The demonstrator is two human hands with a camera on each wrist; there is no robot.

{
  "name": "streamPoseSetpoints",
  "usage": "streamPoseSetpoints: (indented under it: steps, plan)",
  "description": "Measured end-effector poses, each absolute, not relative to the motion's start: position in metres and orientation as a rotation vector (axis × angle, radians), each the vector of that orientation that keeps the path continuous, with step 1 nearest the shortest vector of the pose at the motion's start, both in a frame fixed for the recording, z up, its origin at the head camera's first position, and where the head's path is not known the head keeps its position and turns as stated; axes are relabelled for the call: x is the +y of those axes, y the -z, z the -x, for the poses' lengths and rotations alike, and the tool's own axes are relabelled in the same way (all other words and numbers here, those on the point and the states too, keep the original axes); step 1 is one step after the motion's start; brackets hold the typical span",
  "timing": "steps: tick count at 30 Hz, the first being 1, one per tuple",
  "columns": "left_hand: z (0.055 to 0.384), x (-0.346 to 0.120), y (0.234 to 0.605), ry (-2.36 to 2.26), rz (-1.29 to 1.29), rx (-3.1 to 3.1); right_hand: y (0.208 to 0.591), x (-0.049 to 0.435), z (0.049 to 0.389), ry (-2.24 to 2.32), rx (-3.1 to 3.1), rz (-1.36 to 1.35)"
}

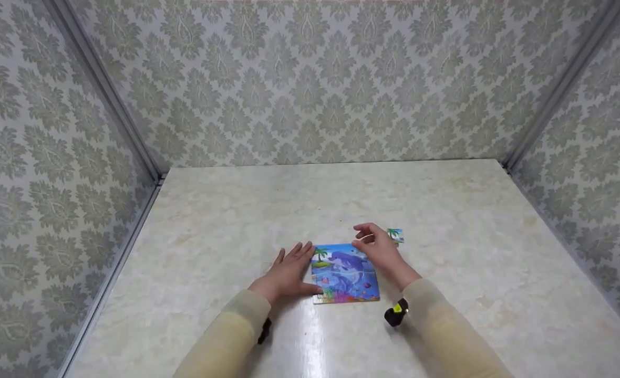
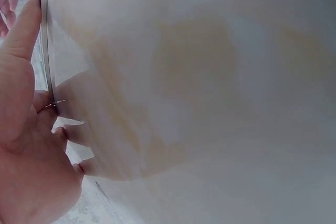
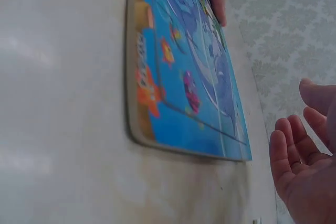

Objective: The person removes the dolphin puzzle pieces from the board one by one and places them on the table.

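Note:
A flat jigsaw board [image 1: 348, 278] with a dolphin, palm tree and sea picture lies on the table. My left hand [image 1: 285, 277] rests along its left side, fingers stretched out toward the upper left corner and thumb over the lower left corner. In the left wrist view the thumb lies straight at the edge of the board [image 2: 45, 35]. Over the upper right corner hovers my right hand [image 1: 384, 256], its fingers loosely bent. The right wrist view shows nothing in that hand [image 3: 310, 174]. A small palm-tree picture piece [image 1: 398, 234] is just right of it, partly covered.
The pale marbled table [image 1: 226, 210] extends around the board. Patterned walls [image 1: 310, 84] stand at the back and both sides, with grey metal strips at the corners. A black device [image 1: 395, 313] is at the right wrist.

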State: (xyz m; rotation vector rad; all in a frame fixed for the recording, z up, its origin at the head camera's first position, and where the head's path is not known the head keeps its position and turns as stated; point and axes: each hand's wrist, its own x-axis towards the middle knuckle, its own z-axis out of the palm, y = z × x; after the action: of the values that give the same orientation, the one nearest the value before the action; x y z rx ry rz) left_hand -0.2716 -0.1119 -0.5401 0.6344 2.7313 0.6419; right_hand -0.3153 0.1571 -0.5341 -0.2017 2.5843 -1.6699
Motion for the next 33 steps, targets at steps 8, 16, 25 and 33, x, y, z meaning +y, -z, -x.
streamPoseSetpoints:
  steps: [8, 16, 25, 33]
  plan:
    - [0.274, -0.112, 0.542, -0.619, -0.64, 2.742, 0.54, 0.143, 0.31, 1.435, 2.644, 0.33]
    - [0.275, -0.112, 0.542, -0.64, -0.646, 2.735, 0.539, 0.14, 0.314, 1.129, 2.706, 0.455]
    - [0.274, -0.112, 0.541, -0.622, -0.639, 2.734, 0.529, 0.138, 0.319, 0.913, 2.67, 0.474]
    - [0.272, -0.111, 0.54, -0.625, -0.625, 2.729, 0.527, 0.135, 0.321, 0.878, 2.66, 0.479]
